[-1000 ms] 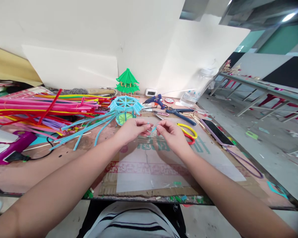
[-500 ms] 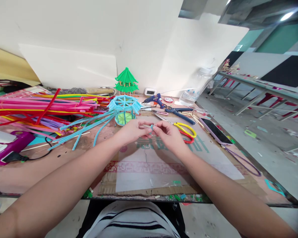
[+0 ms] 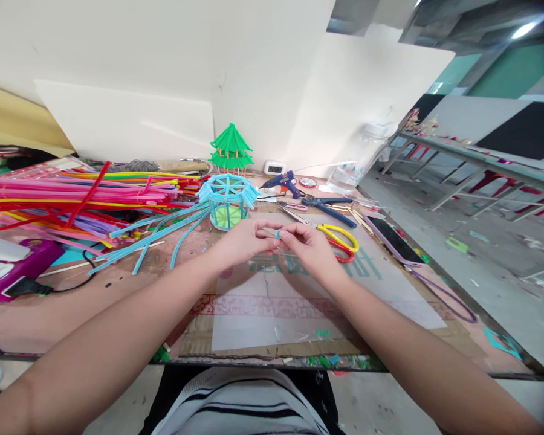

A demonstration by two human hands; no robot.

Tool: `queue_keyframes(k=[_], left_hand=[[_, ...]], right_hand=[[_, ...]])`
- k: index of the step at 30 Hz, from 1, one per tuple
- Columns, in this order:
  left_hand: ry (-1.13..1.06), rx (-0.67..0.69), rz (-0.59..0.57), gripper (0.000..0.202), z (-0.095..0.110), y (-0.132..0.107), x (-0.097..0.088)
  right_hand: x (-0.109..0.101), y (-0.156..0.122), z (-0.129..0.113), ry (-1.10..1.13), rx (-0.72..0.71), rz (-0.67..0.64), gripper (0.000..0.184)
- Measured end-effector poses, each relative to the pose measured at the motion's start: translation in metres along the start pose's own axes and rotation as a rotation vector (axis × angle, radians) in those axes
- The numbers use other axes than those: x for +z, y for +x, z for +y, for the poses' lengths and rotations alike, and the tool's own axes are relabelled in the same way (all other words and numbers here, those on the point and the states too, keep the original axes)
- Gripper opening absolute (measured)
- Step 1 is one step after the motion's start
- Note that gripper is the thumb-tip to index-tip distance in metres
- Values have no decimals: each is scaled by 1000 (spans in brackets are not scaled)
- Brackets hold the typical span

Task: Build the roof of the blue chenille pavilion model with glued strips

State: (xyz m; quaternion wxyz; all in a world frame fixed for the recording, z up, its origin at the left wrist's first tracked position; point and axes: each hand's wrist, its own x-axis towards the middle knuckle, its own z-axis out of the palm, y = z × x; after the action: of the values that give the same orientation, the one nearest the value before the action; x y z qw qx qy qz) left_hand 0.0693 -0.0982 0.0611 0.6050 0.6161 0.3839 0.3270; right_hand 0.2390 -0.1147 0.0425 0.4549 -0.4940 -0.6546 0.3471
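My left hand (image 3: 248, 239) pinches a thin pale stick (image 3: 269, 231), its fingers closed. A short piece of light blue pipe cleaner (image 3: 278, 234) is curled at the stick's right end. My right hand (image 3: 309, 246) has thumb and forefinger closed on that blue piece. Both hands meet over a white sheet (image 3: 326, 302). Just behind them stands a blue pipe-cleaner frame (image 3: 228, 196) with a green base, and behind it a small green tiered pagoda roof (image 3: 231, 148). Scissors (image 3: 338, 237) with yellow and red handles lie beside my right hand.
Bundled pipe cleaners (image 3: 72, 196) cover the left side, with loose blue ones (image 3: 152, 234) near my left forearm. A purple device (image 3: 25, 266) sits front left. Behind lie a glue gun (image 3: 283, 183), pliers (image 3: 330, 206) and a plastic bottle (image 3: 358, 160); a phone (image 3: 392, 238) lies right.
The blue pipe cleaner now looks more tightly curled around the stick's end. My hands have shifted only slightly, and the things on the table stay where they were.
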Motion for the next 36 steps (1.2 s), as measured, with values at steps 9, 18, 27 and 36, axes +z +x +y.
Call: queue_keyframes(k=[9,18,27,36], left_hand=[[-67,-3,-24,51,-6,3,-3],[-118,-43,-60,49,-5,4,-1],[-97,-47,-50,48,-3,2,0],[9,-30,-13,51,-2,3,-2]], right_hand=[[-2,0,-1,58,34,-17,24],[0,-1,-3,96,77,-16,25],[1,-1,0,138,114,5,28],[-1,-2,0,225,177,-56,28]])
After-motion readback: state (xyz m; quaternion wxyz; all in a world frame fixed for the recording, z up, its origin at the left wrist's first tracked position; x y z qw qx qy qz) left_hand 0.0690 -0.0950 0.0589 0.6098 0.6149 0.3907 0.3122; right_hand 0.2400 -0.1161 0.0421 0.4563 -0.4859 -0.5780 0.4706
